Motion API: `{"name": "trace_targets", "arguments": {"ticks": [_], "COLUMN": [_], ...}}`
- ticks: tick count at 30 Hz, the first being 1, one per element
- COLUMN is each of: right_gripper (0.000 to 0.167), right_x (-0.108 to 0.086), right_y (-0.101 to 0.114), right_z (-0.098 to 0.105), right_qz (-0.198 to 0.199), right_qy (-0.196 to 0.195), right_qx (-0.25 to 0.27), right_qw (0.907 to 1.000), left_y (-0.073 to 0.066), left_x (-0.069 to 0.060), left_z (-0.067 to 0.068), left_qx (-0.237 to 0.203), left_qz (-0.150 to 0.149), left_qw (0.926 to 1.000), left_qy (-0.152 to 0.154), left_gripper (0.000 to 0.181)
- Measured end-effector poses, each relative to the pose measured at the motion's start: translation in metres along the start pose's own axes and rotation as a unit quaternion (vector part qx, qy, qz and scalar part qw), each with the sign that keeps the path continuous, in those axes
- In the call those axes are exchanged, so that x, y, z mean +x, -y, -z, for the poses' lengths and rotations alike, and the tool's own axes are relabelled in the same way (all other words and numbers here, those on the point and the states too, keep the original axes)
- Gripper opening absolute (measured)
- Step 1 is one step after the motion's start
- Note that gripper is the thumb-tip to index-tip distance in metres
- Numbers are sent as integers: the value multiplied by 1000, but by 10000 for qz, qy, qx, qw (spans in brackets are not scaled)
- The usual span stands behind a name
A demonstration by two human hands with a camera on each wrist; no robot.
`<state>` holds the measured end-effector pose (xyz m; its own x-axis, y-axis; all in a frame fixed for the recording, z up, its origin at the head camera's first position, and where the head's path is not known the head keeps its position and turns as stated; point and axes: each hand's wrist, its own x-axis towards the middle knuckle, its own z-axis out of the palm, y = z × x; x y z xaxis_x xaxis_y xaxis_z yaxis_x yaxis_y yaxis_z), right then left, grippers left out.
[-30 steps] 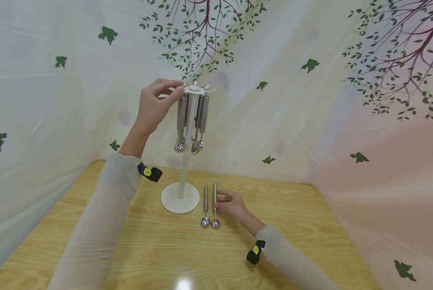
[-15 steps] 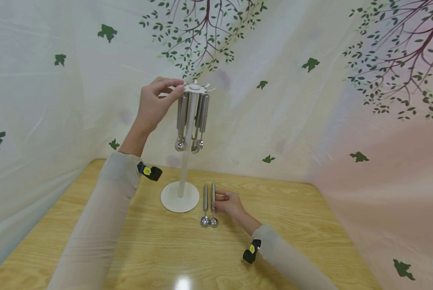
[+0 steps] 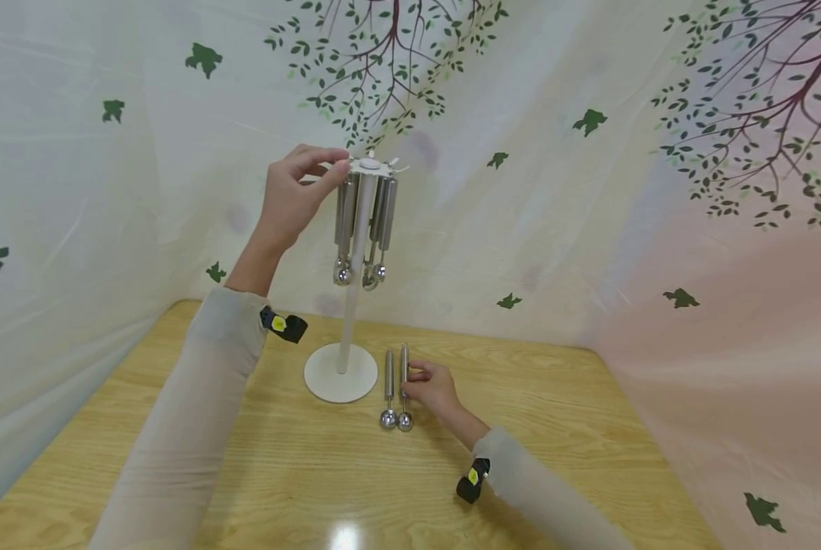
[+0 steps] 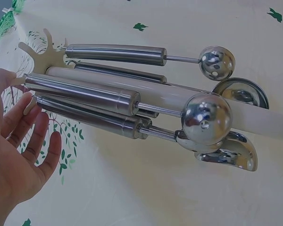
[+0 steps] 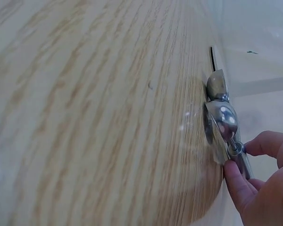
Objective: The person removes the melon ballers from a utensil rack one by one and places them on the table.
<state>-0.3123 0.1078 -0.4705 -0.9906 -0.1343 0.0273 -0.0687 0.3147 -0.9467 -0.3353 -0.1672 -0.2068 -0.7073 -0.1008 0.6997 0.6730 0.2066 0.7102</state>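
A white stand (image 3: 350, 325) rises from a round base, with several steel-handled melon ballers (image 4: 85, 92) hanging from the prongs at its top. My left hand (image 3: 289, 197) pinches a prong of that top between thumb and forefinger; in the left wrist view its other fingers spread beside the hanging handles. Two more melon ballers lie side by side on the table, right of the base. My right hand (image 3: 440, 388) holds the right-hand melon baller (image 3: 405, 421) by its handle, thumb on one side and fingers on the other. Its bowl touches, or nearly touches, that of the left-hand melon baller (image 3: 389, 378).
The wooden table (image 3: 300, 473) runs back to a pale curtain (image 3: 451, 252) printed with trees and green leaves. The stand's round base (image 3: 324, 388) sits close to the left of the lying melon ballers.
My right hand has shifted slightly left, bringing its melon baller close against the other one. My left hand stays at the stand's top, and the hanging melon ballers have barely moved.
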Motion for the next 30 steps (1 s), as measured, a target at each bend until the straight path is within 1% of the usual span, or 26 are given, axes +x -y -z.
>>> {"name": "trace_targets", "arguments": {"ticks": [3,5,13,16,19,22,25,30], "right_gripper": [45,44,37,35,34,35,37,41], "right_x": [-1,4,3,1,0,-1,-2,-2], "right_y": [2,-5,-2,-3,-4,-6,-7,-10], "right_z": [-3,-5,-10,-9,-7,-4,0,4], "right_qz": [-35,-4,229,259,259,224,274,244], "right_qy": [-90,-169,-300,-340,-299,-172,0,153], "right_qx": [-172,-318,-996,-1132,-1168,-1077,-991,-865], "right_qw": [9998,9994,9943,9927,9924,9938,9947,9958], "left_y": [0,-1,-2,-3,-3,-3,-2,-2], "left_x": [0,0,-1,-1,-2,-2,-2,-1], "left_z": [0,0,0,0,-1,-1,-1,-1], "left_qx": [-20,-22,-8,-6,-7,-11,-19,-21], "left_qz": [-3,4,34,31,29,38,59,74], "left_qw": [10000,10000,10000,10000,10000,10000,10000,10000], "left_qy": [4,-1,-11,-20,-13,-14,-23,-43], "left_gripper": [31,31,31,30,30,30,30,30]}}
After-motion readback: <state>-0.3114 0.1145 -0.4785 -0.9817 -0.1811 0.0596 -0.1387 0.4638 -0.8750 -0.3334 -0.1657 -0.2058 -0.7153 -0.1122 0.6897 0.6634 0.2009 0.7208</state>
